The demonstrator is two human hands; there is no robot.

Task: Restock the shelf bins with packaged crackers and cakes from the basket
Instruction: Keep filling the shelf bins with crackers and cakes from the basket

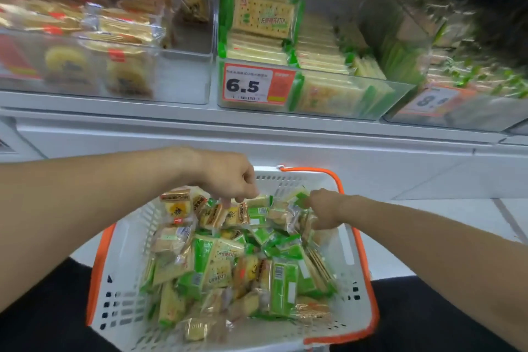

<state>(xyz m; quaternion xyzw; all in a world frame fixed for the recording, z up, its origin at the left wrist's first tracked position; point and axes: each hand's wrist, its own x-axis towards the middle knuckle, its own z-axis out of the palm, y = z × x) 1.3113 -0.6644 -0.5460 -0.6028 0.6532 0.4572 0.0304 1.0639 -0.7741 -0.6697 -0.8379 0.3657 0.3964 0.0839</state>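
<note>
Nearest us, the white basket [120, 308] with its orange rim rests low between dark-clad knees, well filled with a jumble of small wrapped packets. Green-wrapped cracker packs [283, 286] lie heaped through its near and middle parts; clear-wrapped round cakes with red labels [175, 206] gather toward the far left corner. We judge the restocking well short of finished: most of the load appears to sit in the basket.

Over the far end of the heap, both our hands dip in. Our left hand [228, 177] hangs knuckles up with fingers curled down into the packets; it seems to pinch at a wrapper, though we cannot tell which, nor whether it has a firm hold. Our right hand [323, 208] reaches in from the right, fingers closing on a green-edged pack [301, 198] at the basket's far right.

Beyond the basket runs the white shelf front, and above it a row of clear bins. The left bin [183, 77] holds cakes like those in the basket, loosely piled, with room toward its right side. The middle bin [337, 111], marked by a price tag reading 6.5 [245, 86], stands nearly full of green cracker packs in ranks. A third bin [468, 120] at right, blurred, holds more green-wrapped packs.

The packets look light, crinkly and slippery.
</note>
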